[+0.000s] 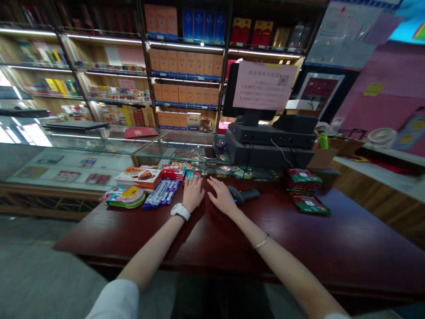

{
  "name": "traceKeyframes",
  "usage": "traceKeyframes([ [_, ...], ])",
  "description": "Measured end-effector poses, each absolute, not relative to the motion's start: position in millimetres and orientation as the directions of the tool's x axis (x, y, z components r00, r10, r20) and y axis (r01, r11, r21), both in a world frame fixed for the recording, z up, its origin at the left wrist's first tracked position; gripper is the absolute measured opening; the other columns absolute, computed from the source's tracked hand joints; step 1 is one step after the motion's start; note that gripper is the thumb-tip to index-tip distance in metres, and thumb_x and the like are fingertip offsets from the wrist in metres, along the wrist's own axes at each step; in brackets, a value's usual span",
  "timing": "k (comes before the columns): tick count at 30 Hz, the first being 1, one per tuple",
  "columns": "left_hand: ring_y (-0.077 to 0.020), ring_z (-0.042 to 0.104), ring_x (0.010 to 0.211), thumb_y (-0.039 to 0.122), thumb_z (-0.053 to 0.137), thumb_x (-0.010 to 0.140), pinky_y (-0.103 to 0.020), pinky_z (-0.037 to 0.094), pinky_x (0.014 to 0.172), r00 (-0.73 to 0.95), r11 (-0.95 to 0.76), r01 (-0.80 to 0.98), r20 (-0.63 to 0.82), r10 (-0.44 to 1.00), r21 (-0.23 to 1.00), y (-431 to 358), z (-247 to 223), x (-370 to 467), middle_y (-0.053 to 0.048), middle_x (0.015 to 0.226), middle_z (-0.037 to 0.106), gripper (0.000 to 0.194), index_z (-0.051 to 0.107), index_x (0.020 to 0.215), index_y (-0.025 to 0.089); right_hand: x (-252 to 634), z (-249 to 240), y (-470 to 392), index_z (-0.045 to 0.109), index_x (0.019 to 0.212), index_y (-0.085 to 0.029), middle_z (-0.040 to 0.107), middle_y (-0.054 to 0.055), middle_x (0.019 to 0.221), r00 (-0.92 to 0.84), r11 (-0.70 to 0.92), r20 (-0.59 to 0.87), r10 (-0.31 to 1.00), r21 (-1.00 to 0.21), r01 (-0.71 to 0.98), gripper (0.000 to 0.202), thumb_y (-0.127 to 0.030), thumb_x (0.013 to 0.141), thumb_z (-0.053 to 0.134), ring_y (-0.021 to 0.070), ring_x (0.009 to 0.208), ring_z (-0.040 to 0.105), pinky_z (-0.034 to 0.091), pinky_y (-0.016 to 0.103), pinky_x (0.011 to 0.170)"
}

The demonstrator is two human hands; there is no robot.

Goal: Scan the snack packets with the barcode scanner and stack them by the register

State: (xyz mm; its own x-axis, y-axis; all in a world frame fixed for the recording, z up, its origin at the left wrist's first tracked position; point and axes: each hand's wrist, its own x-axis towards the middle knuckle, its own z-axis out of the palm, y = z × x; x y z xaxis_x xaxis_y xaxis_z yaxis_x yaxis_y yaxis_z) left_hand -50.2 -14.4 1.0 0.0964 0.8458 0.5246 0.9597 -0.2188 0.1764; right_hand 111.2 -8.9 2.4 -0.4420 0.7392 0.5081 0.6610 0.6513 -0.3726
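My left hand (193, 193) rests palm down near the back of the dark red wooden counter (212, 239), fingers apart and holding nothing. It is just right of several blue-and-purple packets (161, 193). Close by on the right, my right hand (222, 195) is held low with its fingers spread and nothing in it. A black handheld scanner (244, 195) lies directly beyond its right side. Left of the packets are a white and orange box (141, 177) and round, colourful packages (126, 196). Red boxes (172, 172) sit behind the packets.
Green and red packages (308, 203) are stacked at the counter's right. A dark register (270, 144), with a paper sheet (264, 86) on its screen, stands at the back. Glass display cases (76, 164) extend left; stocked shelves (186, 79) line the wall.
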Motion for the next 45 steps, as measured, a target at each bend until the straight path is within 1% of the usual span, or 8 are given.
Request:
traceKeyframes([
  [5,-0.0252,0.049,0.128,0.020,0.047,0.086,-0.046,0.026,0.118,-0.002,-0.117,0.973,0.513,0.858,0.199,-0.9,-3.9,-70.3,-0.012,0.134,0.057,0.036,0.056,0.122,0.018,80.8,-10.6,16.1,0.045,0.142,-0.021,0.042,0.010,0.152,-0.450,0.633,0.470,0.760,-0.377,0.676,0.057,-0.024,0.086,0.049,0.0239,0.139,0.040,0.029,0.048,0.117],
  [10,-0.0259,0.046,0.130,0.024,0.046,0.089,-0.048,0.027,0.116,-0.065,-0.060,0.971,0.493,0.868,0.233,9.0,-5.1,-79.0,-0.012,0.136,0.055,0.034,0.056,0.121,0.019,57.7,-22.6,41.4,0.041,0.143,-0.016,0.034,0.015,0.155,-0.387,0.537,0.398,0.832,-0.399,0.743,0.064,-0.022,0.080,0.053,0.0266,0.141,0.037,0.032,0.043,0.116],
  [13,-0.0247,0.045,0.131,0.025,0.045,0.090,-0.048,0.027,0.116,-0.097,-0.038,0.966,0.494,0.864,0.255,12.2,-10.2,-84.3,-0.012,0.136,0.055,0.032,0.056,0.120,0.019,49.4,-28.9,55.3,0.040,0.144,-0.020,0.036,0.014,0.154,-0.354,0.496,0.380,0.855,-0.397,0.772,0.065,-0.023,0.080,0.053,0.0281,0.142,0.036,0.032,0.045,0.115],
  [22,-0.0251,0.044,0.132,0.026,0.049,0.089,-0.046,0.029,0.115,-0.113,-0.003,0.968,0.448,0.887,0.249,9.8,-22.4,-85.8,-0.013,0.141,0.051,0.035,0.055,0.122,0.017,40.4,-59.3,72.1,0.034,0.148,-0.019,0.034,0.019,0.155,-0.312,0.413,0.298,0.902,-0.392,0.822,0.064,-0.035,0.089,0.050,0.0314,0.142,0.035,0.035,0.048,0.111],
  [27,-0.0277,0.044,0.132,0.031,0.048,0.090,-0.047,0.033,0.112,-0.125,0.032,0.972,0.393,0.911,0.234,10.9,-26.1,-88.8,-0.016,0.143,0.049,0.042,0.053,0.129,0.016,35.4,-71.5,73.7,0.028,0.152,-0.023,0.034,0.019,0.155,-0.304,0.363,0.216,0.928,-0.338,0.868,0.066,-0.040,0.091,0.048,0.0354,0.141,0.037,0.030,0.053,0.111],
  [34,-0.0297,0.046,0.130,0.033,0.048,0.091,-0.050,0.029,0.113,-0.150,0.071,0.966,0.315,0.937,0.250,11.0,-30.9,-93.9,-0.015,0.133,0.058,0.049,0.049,0.137,0.017,34.8,-64.2,74.2,0.032,0.150,-0.025,0.036,0.016,0.155,-0.352,0.387,0.163,0.922,-0.311,0.868,0.062,-0.044,0.093,0.043,0.0351,0.143,0.034,0.026,0.055,0.113],
  [40,-0.0264,0.052,0.125,0.027,0.054,0.085,-0.049,0.023,0.118,-0.175,0.065,0.941,0.310,0.934,0.333,15.3,-25.2,-97.2,-0.011,0.120,0.068,0.040,0.061,0.123,0.019,36.8,-56.1,67.1,0.040,0.144,-0.025,0.038,0.014,0.154,-0.380,0.411,0.155,0.912,-0.339,0.846,0.054,-0.041,0.093,0.046,0.0316,0.143,0.034,0.024,0.055,0.114],
  [45,-0.0252,0.064,0.105,0.032,0.057,0.083,-0.051,0.016,0.119,-0.118,0.006,0.941,0.312,0.943,0.339,13.6,-13.7,-101.7,-0.008,0.099,0.074,0.024,0.073,0.097,0.023,46.1,-46.4,60.4,0.055,0.128,-0.025,0.058,0.011,0.137,-0.366,0.419,0.206,0.908,-0.417,0.806,0.046,-0.040,0.086,0.058,0.0288,0.131,0.049,0.031,0.053,0.112],
])
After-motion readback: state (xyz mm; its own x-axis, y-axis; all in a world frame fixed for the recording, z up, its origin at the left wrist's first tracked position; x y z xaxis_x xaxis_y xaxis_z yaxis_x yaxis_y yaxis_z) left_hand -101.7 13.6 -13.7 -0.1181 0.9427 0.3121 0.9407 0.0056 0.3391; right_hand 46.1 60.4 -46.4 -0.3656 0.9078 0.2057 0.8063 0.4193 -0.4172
